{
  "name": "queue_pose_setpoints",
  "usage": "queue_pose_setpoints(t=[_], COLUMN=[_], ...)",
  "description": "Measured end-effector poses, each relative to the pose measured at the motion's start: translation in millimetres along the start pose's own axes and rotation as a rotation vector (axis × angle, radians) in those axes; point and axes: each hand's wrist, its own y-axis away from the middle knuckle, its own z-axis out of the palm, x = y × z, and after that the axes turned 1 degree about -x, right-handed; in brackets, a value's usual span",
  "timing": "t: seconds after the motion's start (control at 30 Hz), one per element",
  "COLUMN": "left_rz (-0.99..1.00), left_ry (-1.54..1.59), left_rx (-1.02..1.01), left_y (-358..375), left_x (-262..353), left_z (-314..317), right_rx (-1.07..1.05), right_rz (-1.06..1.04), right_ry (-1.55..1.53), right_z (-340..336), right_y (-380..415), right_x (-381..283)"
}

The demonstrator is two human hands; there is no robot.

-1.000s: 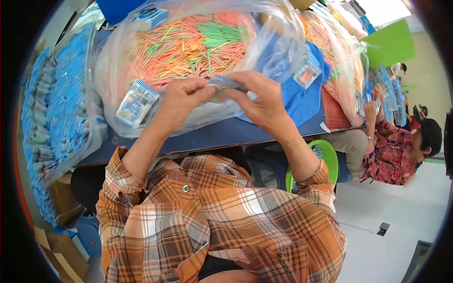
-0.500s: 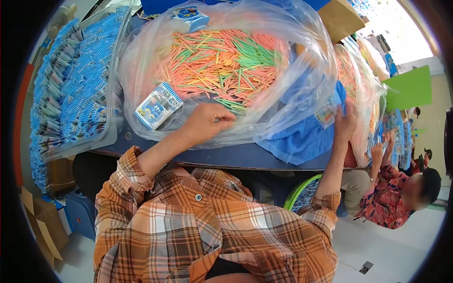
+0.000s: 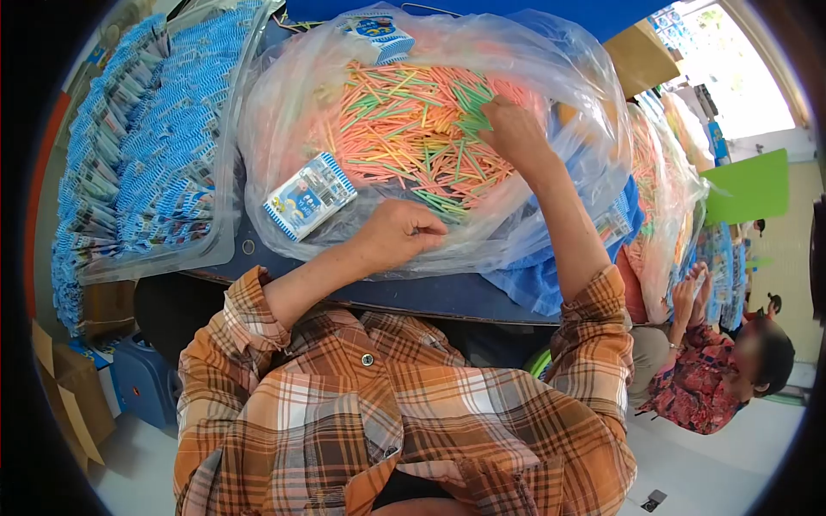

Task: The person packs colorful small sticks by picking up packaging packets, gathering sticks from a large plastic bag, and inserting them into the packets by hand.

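A clear plastic bag (image 3: 297, 95) lies spread on the table, full of thin pink, green, yellow and orange sticks (image 3: 404, 129). My right hand (image 3: 519, 138) reaches over the bag's right part, fingers apart at a patch of green sticks. Near the bag's front edge, my left hand (image 3: 400, 236) is closed with thumb and fingers together; whatever they hold, if anything, is hidden. To its left, a blue-and-white printed packet (image 3: 310, 196) rests on the plastic. Another such packet (image 3: 379, 36) lies at the back of the bag.
On the left stands a clear bin (image 3: 225, 219) packed with blue-and-white packets (image 3: 172, 129). A blue cloth (image 3: 538, 288) and a small packet (image 3: 613, 222) lie to the right. Further right, another person (image 3: 701, 378) sits beside a second bag of sticks (image 3: 645, 232).
My right hand has moved from the small packet on the blue cloth, leftward and away from me, to the green sticks. My left hand stays closed near the bag's front edge.
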Motion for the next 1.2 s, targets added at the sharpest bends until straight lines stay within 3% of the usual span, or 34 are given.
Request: queue_pose_setpoints(t=[0.23,0.37,0.43,0.57,0.67,0.73,0.83,0.87,0.93,1.07,1.17,1.2], left_rz=[-0.012,-0.070,-0.113,-0.109,-0.128,-0.148,-0.315,-0.335,-0.371,-0.412,-0.507,-0.520], left_ry=[0.027,0.099,0.138,0.282,0.409,0.516,0.694,0.782,0.958,0.843,0.808,0.786], left_rx=[-0.038,-0.018,-0.008,0.200,0.361,0.482,0.143,0.168,0.217,0.056,0.020,0.020], left_y=[-4.5,-8.4,-12.5,-27.9,-46.5,-59.2,-66.0,-62.9,-54.6,-45.0,-40.6,-40.3], left_x=[4.0,3.5,5.4,-3.8,12.8,29.2,21.9,22.4,25.6,12.2,26.7,24.6], left_z=[-3.5,-4.8,-7.9,-8.5,-15.1,-15.6,-20.4,-17.1,-12.1,-18.3,-27.3,-30.9], right_rx=[-0.053,0.062,0.081,0.112,-0.031,-0.181,-0.343,-0.376,-0.339,-0.208,-0.452,-0.382], right_rz=[0.031,-0.088,-0.046,0.077,0.274,0.294,0.293,0.290,0.178,-0.108,0.026,0.006], right_ry=[-0.008,-0.038,-0.127,-0.283,-0.694,-0.935,-1.160,-1.209,-1.016,-0.601,-0.741,-0.852], right_z=[7.0,10.9,2.4,-20.6,-49.7,-59.6,-63.7,-63.0,-53.1,-51.8,-69.4,-70.1], right_y=[-10.1,-8.8,-7.4,-3.3,3.6,8.4,9.5,10.3,12.0,10.5,10.9,14.4], right_x=[-2.6,8.9,11.4,20.7,1.1,-22.7,-57.3,-64.1,-69.8,-77.7,-75.0,-73.0])
